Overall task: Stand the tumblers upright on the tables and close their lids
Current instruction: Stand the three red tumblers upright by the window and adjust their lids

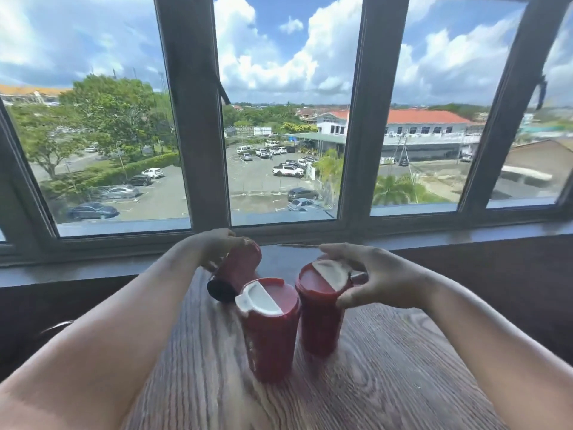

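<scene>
Two upright tumblers (271,330) before window (279,119)

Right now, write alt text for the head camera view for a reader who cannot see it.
Two red tumblers stand upright on a wooden table, while the left hand holds a third red tumbler tilted behind them. The right hand grips the lid of the right tumbler; the front tumbler shows a white flap on its lid. A large window overlooks a car park.

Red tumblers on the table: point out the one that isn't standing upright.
The rear tumbler, held by the left hand, is tilted. The front tumbler and the one under the right hand, the right tumbler, stand upright.
</scene>
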